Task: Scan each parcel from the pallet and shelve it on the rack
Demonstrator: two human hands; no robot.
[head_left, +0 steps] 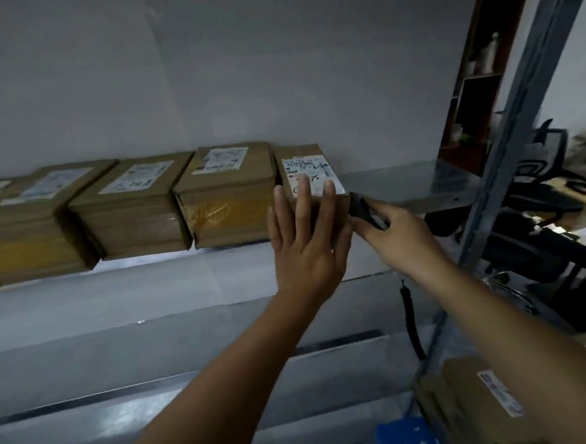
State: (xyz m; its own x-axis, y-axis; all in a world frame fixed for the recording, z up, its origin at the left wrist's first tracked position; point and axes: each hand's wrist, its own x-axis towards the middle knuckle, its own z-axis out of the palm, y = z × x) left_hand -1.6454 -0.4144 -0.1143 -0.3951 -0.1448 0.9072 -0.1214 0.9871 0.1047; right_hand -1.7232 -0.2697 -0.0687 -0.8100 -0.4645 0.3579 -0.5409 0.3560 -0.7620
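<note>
Steel rack shelf (419,183) w/ parcels (229,205), grey wall (207,72) behind.

I see the grey metal rack shelf (416,183) carrying a row of labelled cardboard parcels (225,198) packed side by side, the rightmost parcel (312,167) narrowest.
</note>
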